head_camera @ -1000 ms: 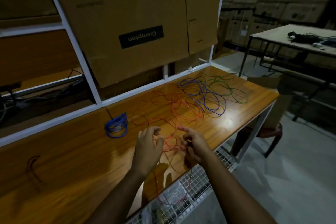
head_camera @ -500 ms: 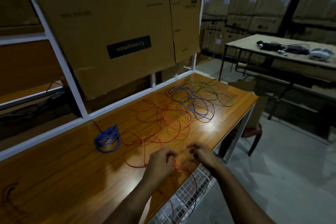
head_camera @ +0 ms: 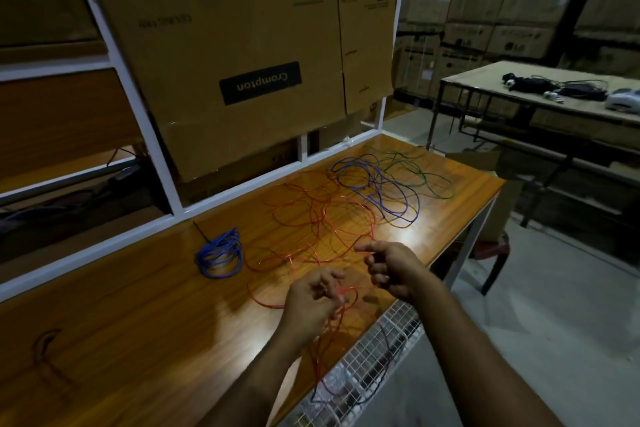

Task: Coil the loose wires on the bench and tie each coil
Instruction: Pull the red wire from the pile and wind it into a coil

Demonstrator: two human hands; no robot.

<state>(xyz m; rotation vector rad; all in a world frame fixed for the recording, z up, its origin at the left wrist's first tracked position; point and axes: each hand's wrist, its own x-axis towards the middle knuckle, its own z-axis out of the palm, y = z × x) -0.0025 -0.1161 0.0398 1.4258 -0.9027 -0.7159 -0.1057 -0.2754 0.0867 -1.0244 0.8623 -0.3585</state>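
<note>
1. Left hand (head_camera: 313, 305): fingers curled in, pinching a strand of the red wire (head_camera: 322, 218) near the front edge of the wooden bench (head_camera: 138, 322). A small red loop sticks out just right of its fingertips, and strands drop below the hand over the bench edge.
2. Right hand (head_camera: 391, 270): hovers just right of and beyond the left hand, apart from it. Index finger and thumb reach leftward, the other fingers curled under. A thin red strand runs by the fingertips; whether they pinch it is hard to tell.
3. The rest of the red wire lies in loose tangled loops on the bench beyond both hands.
4. Blue coil (head_camera: 220, 255): wound tight, lying left of and beyond the left hand, a dark tie end poking out behind it.
5. Loose purple-blue wire (head_camera: 377, 184): sprawled well beyond the right hand, overlapping the far edge of the red tangle. Green wire (head_camera: 426, 177) lies further right, near the bench's far corner.
6. Wire-mesh tray (head_camera: 363, 374): hangs below the bench's front edge, under the forearms. Red and dark strands trail into it; pale contents too dim to name.
7. Cardboard box (head_camera: 242, 45) marked "Crompton", upside down, stands behind the bench in a white frame (head_camera: 138, 107).
8. Side table (head_camera: 554, 104), far right: dark cables and a pale device, too small to identify.
</note>
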